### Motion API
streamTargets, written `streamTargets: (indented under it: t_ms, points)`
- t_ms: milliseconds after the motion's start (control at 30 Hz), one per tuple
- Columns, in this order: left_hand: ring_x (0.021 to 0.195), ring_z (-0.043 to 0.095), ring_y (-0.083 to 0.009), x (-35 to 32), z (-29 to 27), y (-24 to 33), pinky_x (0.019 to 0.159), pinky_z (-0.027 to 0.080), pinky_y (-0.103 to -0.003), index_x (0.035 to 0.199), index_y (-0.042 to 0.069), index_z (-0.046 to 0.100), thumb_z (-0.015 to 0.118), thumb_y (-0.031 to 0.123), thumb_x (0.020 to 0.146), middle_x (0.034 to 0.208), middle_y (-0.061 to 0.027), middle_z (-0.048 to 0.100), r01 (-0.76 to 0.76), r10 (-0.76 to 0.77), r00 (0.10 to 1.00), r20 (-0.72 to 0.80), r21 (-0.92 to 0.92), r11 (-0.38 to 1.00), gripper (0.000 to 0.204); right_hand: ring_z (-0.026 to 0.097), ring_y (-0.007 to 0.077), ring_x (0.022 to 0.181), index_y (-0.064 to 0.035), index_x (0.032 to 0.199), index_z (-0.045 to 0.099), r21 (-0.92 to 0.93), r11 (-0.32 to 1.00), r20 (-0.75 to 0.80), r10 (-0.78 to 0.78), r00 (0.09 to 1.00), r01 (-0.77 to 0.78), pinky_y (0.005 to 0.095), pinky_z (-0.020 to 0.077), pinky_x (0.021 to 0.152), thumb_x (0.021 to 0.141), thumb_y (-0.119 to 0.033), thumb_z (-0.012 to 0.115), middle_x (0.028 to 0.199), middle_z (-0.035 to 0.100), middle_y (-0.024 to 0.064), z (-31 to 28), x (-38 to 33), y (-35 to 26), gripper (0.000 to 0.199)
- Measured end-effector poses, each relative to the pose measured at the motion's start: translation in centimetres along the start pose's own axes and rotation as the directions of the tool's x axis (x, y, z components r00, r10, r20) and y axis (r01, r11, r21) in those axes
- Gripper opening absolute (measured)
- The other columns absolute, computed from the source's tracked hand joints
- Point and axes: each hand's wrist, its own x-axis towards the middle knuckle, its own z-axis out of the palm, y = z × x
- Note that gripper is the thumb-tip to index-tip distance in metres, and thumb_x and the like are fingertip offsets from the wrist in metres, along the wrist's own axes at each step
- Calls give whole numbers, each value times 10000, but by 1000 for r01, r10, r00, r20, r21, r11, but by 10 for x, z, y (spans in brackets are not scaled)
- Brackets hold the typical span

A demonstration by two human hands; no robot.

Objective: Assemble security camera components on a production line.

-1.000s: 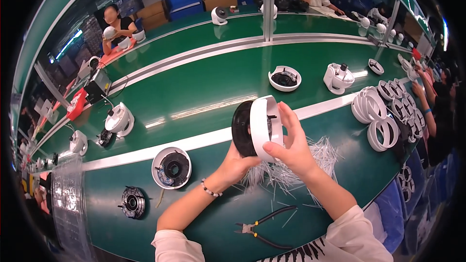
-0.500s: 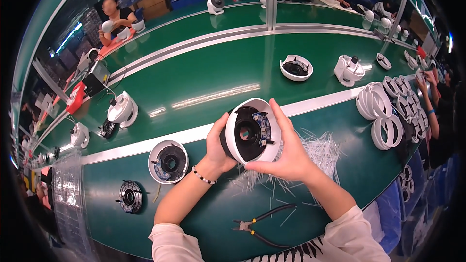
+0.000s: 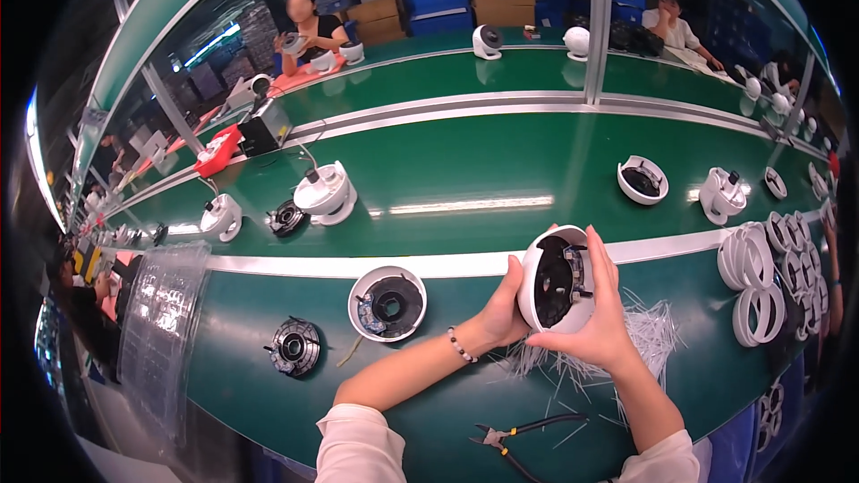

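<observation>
Between my two hands is a white round camera housing (image 3: 529, 291), raised above the workbench and tilted on its side. Inside it sit a black ring-shaped part and a small blue circuit board. My left hand (image 3: 503, 311), with a beaded bracelet at the wrist, is closed on the housing's left side. Fingers of my right hand (image 3: 601, 326) stretch along the right rim, the thumb at the lower edge. Below lies a heap of thin white strips (image 3: 651, 340). Nearer to me rest cutting pliers (image 3: 497, 437) with black-and-yellow handles, jaws apart.
Left of my arms are another white housing (image 3: 354, 287) and a black round part (image 3: 294, 346). White rings (image 3: 747, 255) stack at the right. Across the metal strip, the green belt (image 3: 465, 170) carries white camera units (image 3: 327, 190). Other people sit beyond it.
My view has swung left, so the bench appears farther right. The housing in my hands has turned, and its opening shows narrower. Both hands keep their hold.
</observation>
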Motion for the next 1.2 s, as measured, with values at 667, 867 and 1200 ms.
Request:
streamTargets:
  t_ms: [667,867,1200]
  points:
    - [1181,374,-247,-4,-3,7,992,322,-396,1309,73,244,517,600,704,1291,-128,346,34,-35,998,56,29,999,848,319,387,1125,64,1290,204,-192,971,-83,-160,984,142,443,283,921,426,-496,776,1267,248,236,-2,6,-4,1178]
    - [1202,345,-230,-10,4,7,1008,299,-370,1350,107,120,630,399,680,1305,-121,301,-17,25,988,152,-53,998,891,336,398,1083,73,1269,188,-183,972,-125,-170,978,146,456,288,883,457,-523,752,1239,255,252,2,1,-12,1154]
    - [1191,358,-233,1,6,-7,994,313,-365,1352,109,121,608,348,694,1302,-120,306,-188,188,982,-2,-78,979,853,309,402,1120,69,1283,124,-120,991,-253,-96,963,67,476,276,919,488,-483,752,1250,259,270,21,1,-6,1154]
